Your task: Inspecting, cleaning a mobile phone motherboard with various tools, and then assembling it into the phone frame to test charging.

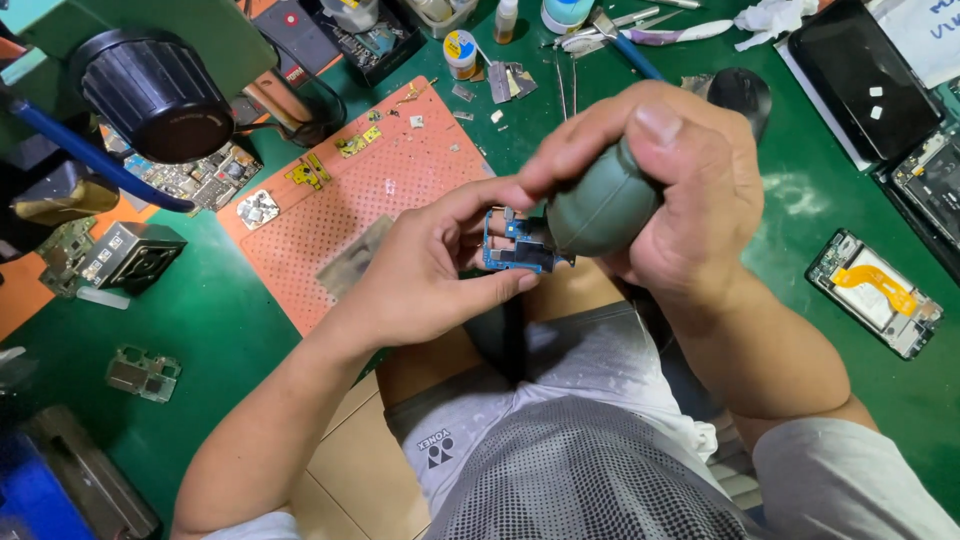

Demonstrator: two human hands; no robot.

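green matting [230,330] covers a cluttered repair bench, seen from above over the person's lap. the right hand [680,200] is closed around a grey-green rubber blower bulb [600,210], the thumb laid across its top and the fingers wrapped behind it; the bulb's narrow end is pointed down at a small blue circuit board [515,245]. that board is pinched by the left hand [430,270], thumb below and fingertips above, and is held in the air just over the bench edge, touching or almost touching the bulb's tip. beside the left hand an orange perforated work mat [370,190] is laid on the green surface, with small yellow and metal parts scattered on it. farther left, a metal shield piece [258,208] and another circuit board [200,178] are seen, under a black microscope eyepiece [155,92]. at the right edge an opened phone with an orange ribbon cable [875,295] is laid flat, and above it a dark phone screen [860,75] is set. along the far side small bottles [460,50], tweezers [600,40] and a crumpled tissue [770,18] are gathered. a loose metal frame [143,373] is left near the lower left.
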